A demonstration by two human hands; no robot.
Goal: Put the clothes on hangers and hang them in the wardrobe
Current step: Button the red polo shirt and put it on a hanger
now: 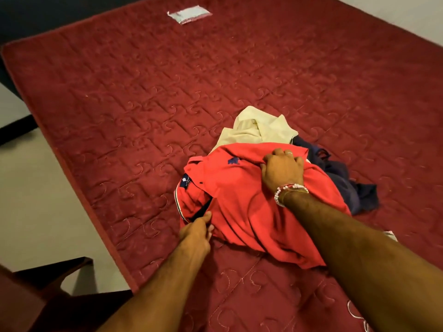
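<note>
A red polo shirt [239, 202] with a small navy logo lies crumpled on top of a pile on the dark red quilted mattress [143, 92]. My right hand [282, 171] grips a fold of the shirt near its far edge, fingers curled into the cloth. My left hand [197, 230] pinches the shirt at its near left side, by the collar opening. Under the shirt lie a cream garment [256, 129] at the back and a navy garment [345, 178] on the right. No hanger or wardrobe is in view.
A white label [189, 14] is sewn on the mattress at the far end. Pale floor [36, 188] runs along the left of the mattress. A dark wooden piece of furniture [48, 283] stands at the lower left corner.
</note>
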